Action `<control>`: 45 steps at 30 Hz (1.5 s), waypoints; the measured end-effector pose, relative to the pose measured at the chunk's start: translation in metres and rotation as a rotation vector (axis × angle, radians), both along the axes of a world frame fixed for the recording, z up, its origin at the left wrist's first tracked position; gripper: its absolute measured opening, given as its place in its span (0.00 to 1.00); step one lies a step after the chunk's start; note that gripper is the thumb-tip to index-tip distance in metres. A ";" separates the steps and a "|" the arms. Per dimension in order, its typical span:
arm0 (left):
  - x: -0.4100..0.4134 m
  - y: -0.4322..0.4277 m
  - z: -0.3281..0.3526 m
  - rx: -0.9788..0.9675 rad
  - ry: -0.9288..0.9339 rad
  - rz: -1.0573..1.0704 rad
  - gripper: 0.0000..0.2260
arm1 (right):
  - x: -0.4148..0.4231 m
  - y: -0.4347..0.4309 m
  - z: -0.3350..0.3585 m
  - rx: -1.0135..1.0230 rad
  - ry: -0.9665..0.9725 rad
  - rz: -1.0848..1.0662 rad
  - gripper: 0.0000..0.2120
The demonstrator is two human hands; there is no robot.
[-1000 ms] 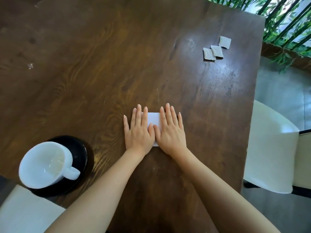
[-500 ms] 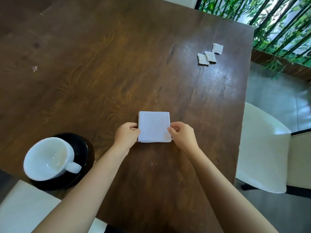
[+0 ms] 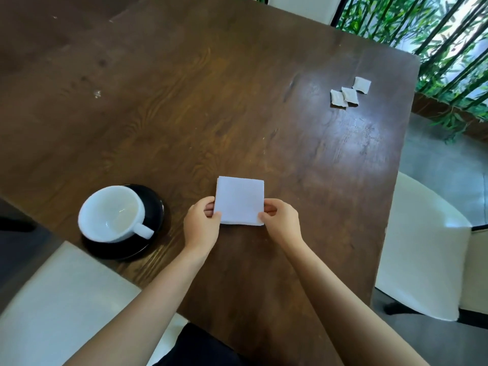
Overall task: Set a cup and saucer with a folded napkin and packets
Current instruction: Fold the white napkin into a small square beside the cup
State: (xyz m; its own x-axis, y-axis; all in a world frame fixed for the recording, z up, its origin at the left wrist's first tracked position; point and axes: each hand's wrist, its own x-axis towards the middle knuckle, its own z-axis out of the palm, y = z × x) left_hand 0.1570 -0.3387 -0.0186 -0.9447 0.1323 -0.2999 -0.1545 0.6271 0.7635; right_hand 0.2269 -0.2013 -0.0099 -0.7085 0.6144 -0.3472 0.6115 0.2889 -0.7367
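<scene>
The surface is dark brown wood with a strong grain and a pale glare patch toward its right edge. A white seat shows below its near left corner, and a second white chair stands off the right edge on a grey floor. Past the far right corner, green bamboo grows behind dark bars.

Near the left end of the near edge sits a black saucer with a white cup on it; the cup looks empty and its handle points toward the right and the near edge.

Just right of the saucer, apart from it, the left hand pinches the left edge of the napkin near its near left corner, thumb on top and fingers tucked under. The napkin is a white folded square, lying roughly midway along the near part of the surface. The right hand pinches its near right corner the same way, thumb over, fingers beneath. Whether the napkin rests flat or is lifted slightly off the wood cannot be told.

Three small pale packets lie in a loose cluster close to the far right corner, well apart from the napkin and both hands.
</scene>
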 end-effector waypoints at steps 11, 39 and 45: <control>0.072 -0.078 0.007 0.085 -0.101 0.187 0.17 | 0.009 -0.055 -0.003 0.089 -0.007 0.268 0.16; 0.143 -0.084 0.005 0.201 -0.138 0.312 0.18 | 0.047 -0.074 -0.012 0.219 0.027 0.314 0.15; 0.144 -0.081 0.005 0.194 -0.171 0.290 0.18 | 0.050 -0.074 -0.007 0.251 0.005 0.337 0.17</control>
